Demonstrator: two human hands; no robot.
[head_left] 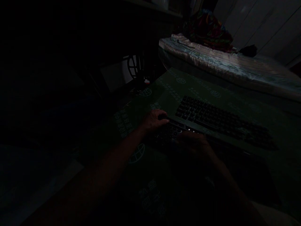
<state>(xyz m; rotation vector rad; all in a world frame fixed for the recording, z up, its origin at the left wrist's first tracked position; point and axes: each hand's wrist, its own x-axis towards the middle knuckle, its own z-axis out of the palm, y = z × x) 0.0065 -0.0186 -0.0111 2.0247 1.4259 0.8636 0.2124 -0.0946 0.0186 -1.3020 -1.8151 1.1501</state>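
The scene is very dark. A black keyboard lies slantwise before me, its left end under my hands. My left hand is closed round its far left corner, with thumb and fingers bent over the edge. Over the left part of the keys, my right hand is bent inward with its fingers drawn together. Shadow hides its fingertips and whatever they may hold. Just beyond the keyboard, a set of black keycaps is laid out in rows like a keyboard, with some gaps.
Under everything is a green sheet printed with white globes and lettering. A mattress with a patterned cover is behind it, bearing a heap of colourful cloth. A spoked wheel stands at the back left. The left side is nearly black.
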